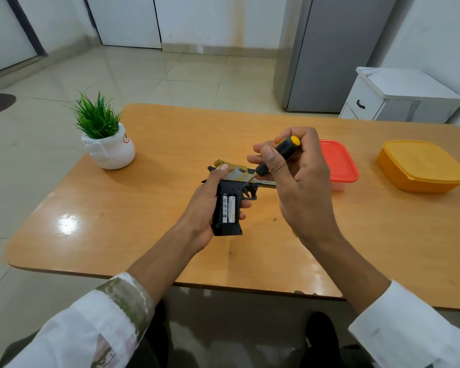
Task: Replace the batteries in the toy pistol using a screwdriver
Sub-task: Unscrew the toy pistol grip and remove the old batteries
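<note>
Above the middle of the tabletop (144, 208), the left hand (205, 208) is gripping the toy pistol (230, 205) by its grip, exposing two batteries (229, 209) in the open compartment. The right hand (300, 187) is clamping the screwdriver (274, 158), its tip touching the pistol just above the batteries. A small screw (275, 219) is lying on the tabletop just right of the pistol.

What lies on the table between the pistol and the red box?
In the head view, the right hand with the screwdriver hangs between the pistol and the red box. A small screw lies on the table.
</note>
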